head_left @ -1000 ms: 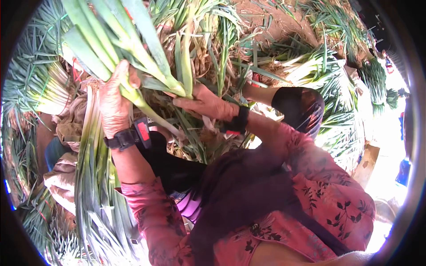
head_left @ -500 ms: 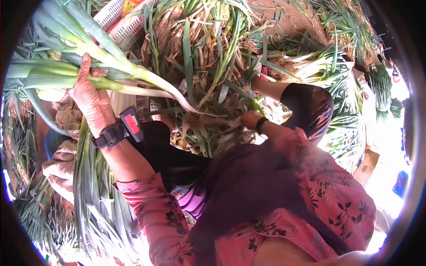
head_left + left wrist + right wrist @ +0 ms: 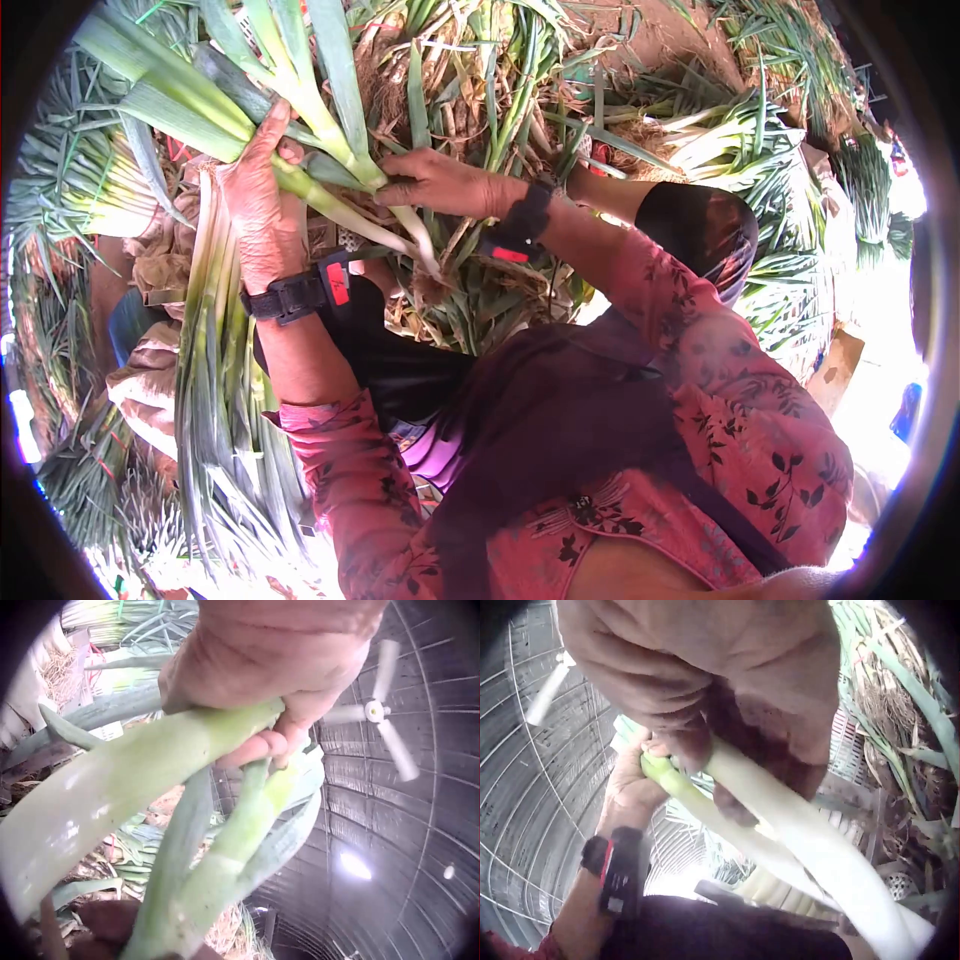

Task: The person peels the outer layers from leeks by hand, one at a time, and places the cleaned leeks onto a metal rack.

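Note:
My left hand [image 3: 258, 205] grips green onions at the upper left of the head view, its fingers around a stalk [image 3: 340, 215] where the green begins. Their broad leaves [image 3: 185, 95] fan up and away. My right hand [image 3: 450, 185] pinches another stalk [image 3: 345, 150] just below its leaf fork, white root end hanging downward. In the right wrist view, the right thumb and fingers press around a smooth white shank [image 3: 802, 825], with the second stalk behind it. The left wrist view has two stalks [image 3: 127, 776] beneath the left palm, partly hidden by the fingers.
A heap of dry, rooty green onions [image 3: 450, 90] lies ahead. Tied bundles [image 3: 110, 185] are at the left, and others [image 3: 740, 150] at the right. Long stalks [image 3: 225, 400] lie beside the left forearm, near a brown sack [image 3: 150, 385]. My knee [image 3: 695, 235] juts out at right.
My right hand pulls down and right off the stalks to the pile, then comes back to pinch a stalk. The left hand swings left with the onions and returns; the shanks now look whiter.

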Demonstrator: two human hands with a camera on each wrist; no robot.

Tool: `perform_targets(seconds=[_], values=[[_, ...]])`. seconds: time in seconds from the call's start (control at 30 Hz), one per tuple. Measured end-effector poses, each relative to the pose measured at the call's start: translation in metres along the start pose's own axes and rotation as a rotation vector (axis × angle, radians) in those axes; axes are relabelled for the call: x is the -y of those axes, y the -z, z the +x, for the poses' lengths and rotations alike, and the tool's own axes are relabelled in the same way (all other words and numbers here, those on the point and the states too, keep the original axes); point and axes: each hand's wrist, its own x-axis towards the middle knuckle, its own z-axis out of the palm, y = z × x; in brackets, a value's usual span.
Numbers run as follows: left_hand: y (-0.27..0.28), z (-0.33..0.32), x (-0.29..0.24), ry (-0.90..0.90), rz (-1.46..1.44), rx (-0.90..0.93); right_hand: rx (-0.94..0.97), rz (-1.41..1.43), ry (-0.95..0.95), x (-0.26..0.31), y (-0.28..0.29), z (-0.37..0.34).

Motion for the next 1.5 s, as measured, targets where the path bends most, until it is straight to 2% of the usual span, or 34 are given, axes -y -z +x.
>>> perform_targets(seconds=[0.07,0.1,0.13,0.2,0.23,0.33,0.37,0.4,0.43,0.47,0.5,0.53,0.6,0.63,0.7,0.73,0.8,0.9,0.97,1.0,1.03,1.07,1.1,1.13,1.2,1.27,1.33,1.4,1.43,1.5], values=[[0.005,0.001,-0.005,-0.023,0.075,0.041,-0.177,-0.092,0.017,0.002,-0.006,-0.009],[0.006,-0.001,-0.004,-0.037,0.101,0.09,-0.318,-0.163,0.107,-0.003,-0.013,-0.009],[0.004,-0.004,-0.001,-0.032,0.102,0.095,-0.323,-0.162,0.103,-0.004,-0.017,-0.01],[-0.011,-0.012,0.004,0.1,0.18,0.055,-0.44,-0.507,0.096,0.005,-0.027,-0.008],[-0.019,-0.017,0.015,0.0,0.271,0.004,-0.543,-0.587,0.136,0.0,-0.04,-0.006],[-0.015,-0.002,0.027,0.099,0.494,-0.156,-0.543,-0.631,0.095,0.0,-0.05,-0.014],[-0.011,-0.002,0.028,0.1,0.492,-0.163,-0.514,-0.536,0.091,-0.001,-0.049,-0.015],[-0.008,-0.002,0.03,0.062,0.379,-0.059,-0.51,-0.536,0.091,-0.004,-0.044,-0.016],[-0.006,-0.002,0.032,0.025,0.267,0.049,-0.42,-0.317,0.021,-0.007,-0.034,-0.018],[-0.008,-0.003,0.032,0.026,0.266,0.053,-0.33,-0.1,-0.045,-0.006,-0.025,-0.019],[-0.01,-0.003,0.031,0.001,0.204,0.074,-0.254,-0.163,-0.125,-0.003,-0.017,-0.018],[-0.012,-0.004,0.029,-0.023,0.144,0.096,-0.259,-0.163,-0.126,0.0,-0.014,-0.017],[-0.018,-0.008,0.022,-0.01,0.067,0.084,-0.297,0.904,-0.344,0.005,-0.011,-0.015],[-0.02,-0.009,0.019,-0.008,0.08,0.125,-0.23,1.139,-0.262,0.007,-0.007,-0.014],[-0.019,-0.008,0.018,-0.018,0.119,0.24,-0.185,1.153,-0.271,0.016,-0.001,-0.012],[-0.019,-0.01,0.017,-0.016,0.121,0.241,-0.134,1.164,-0.277,0.018,0.0,-0.01],[-0.024,-0.015,0.008,-0.033,0.098,0.262,-0.188,1.232,-0.301,0.012,-0.006,-0.007],[-0.024,-0.019,0.008,-0.071,0.056,0.296,-0.226,1.294,-0.196,0.001,-0.013,-0.01],[-0.027,-0.019,0.007,-0.058,0.023,0.25,-0.351,-0.572,0.13,-0.012,-0.011,-0.019],[-0.028,-0.019,0.006,-0.047,-0.013,0.199,-0.357,-0.573,0.129,-0.026,-0.018,-0.013],[-0.028,-0.018,0.003,-0.06,-0.046,0.19,-0.617,0.273,-0.238,-0.041,-0.029,0.001],[-0.026,-0.017,0.004,-0.059,-0.047,0.191,-0.795,1.143,-0.595,-0.058,-0.039,0.006],[-0.023,-0.017,0.006,-0.074,-0.009,0.178,-0.716,0.545,-0.356,-0.065,-0.043,-0.01],[-0.021,-0.017,0.008,-0.087,0.03,0.165,-0.784,-0.076,-0.164,-0.072,-0.047,-0.027],[-0.018,-0.015,0.004,-0.149,0.04,0.128,-0.449,-0.489,-0.353,-0.078,-0.036,-0.052],[-0.007,-0.008,-0.004,-0.109,0.008,0.017,-0.292,-0.706,-0.215,-0.122,-0.035,-0.1],[0.01,0.003,-0.013,-0.152,0.001,-0.074,-0.148,-0.78,-0.401,-0.167,-0.032,-0.158],[0.017,0.001,-0.009,-0.214,0.067,-0.016,-0.08,-0.875,-0.628,-0.184,-0.024,-0.187],[0.017,-0.001,-0.007,-0.206,0.066,-0.014,-0.079,-0.873,-0.637,-0.199,-0.02,-0.202],[0.014,0.0,-0.013,-0.224,0.112,-0.213,-0.041,-0.977,-0.838,-0.227,-0.008,-0.22]])
